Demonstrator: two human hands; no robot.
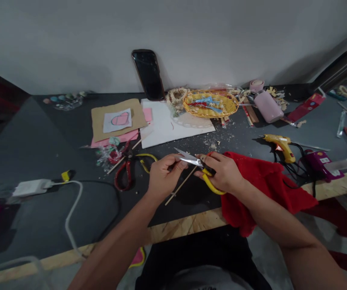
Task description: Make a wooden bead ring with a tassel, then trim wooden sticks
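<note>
My right hand grips a pair of scissors with yellow and black handles. The blades are parted and point left, towards my left hand. That hand is closed in a pinch right at the blades; whatever sits between its fingertips is too small or hidden to make out. A thin wooden stick slants below the two hands; I cannot tell whether it is held or lies on the table. Red cloth spreads under my right wrist and hangs over the table edge.
Red-handled pliers lie left of my hands. Behind are a white board, a wicker basket and a leaning phone. A yellow glue gun with its cable is on the right, a white charger on the left.
</note>
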